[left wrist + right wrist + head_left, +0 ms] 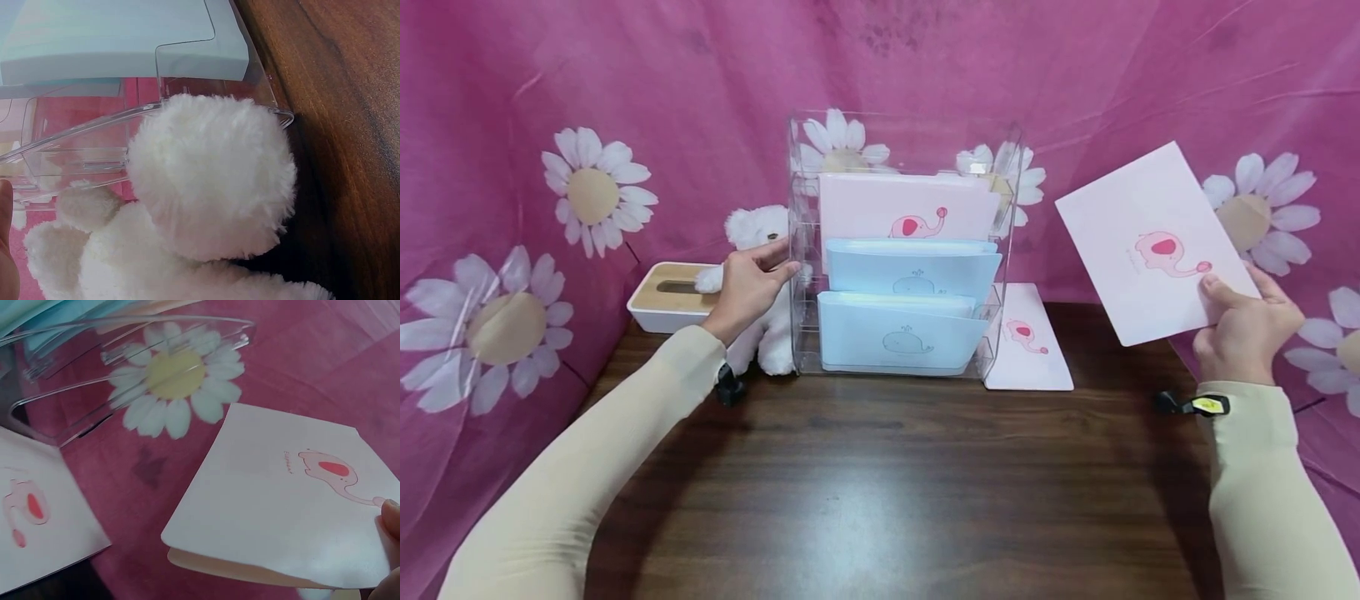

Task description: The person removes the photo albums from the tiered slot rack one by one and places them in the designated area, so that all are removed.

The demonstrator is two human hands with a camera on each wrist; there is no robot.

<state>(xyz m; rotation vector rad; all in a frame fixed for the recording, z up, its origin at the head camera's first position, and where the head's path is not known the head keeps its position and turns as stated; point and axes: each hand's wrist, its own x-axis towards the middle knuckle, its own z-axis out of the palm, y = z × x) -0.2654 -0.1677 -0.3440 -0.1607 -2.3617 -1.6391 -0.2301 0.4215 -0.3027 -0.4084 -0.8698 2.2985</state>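
- Clearly, the right hand [1247,325] is gripping a pink notebook [1150,258], thumb on the front and fingers behind.
- That notebook is up in the air by the tabletop's [865,467] back right corner, tilted, its red elephant drawing facing out.
- The left hand [748,287] touches the left side of a clear rack [807,327], its thumb near the rack's front; whether it grips the plastic, I cannot tell.
- The rack stands near the middle of the tabletop's back edge.
- Pink notebooks [880,200] fill its upper tier, with blue notebooks [880,333] in the two tiers below; whales show on the blue fronts.
- Just right of the rack, near the back edge, is another elephant notebook [1036,312].
- A white stuffed toy [767,333] sits just left of the rack.
- A white box [655,318] with a wooden lid is at the back left corner.
- Behind everything hangs a pink flowered cloth [700,92].
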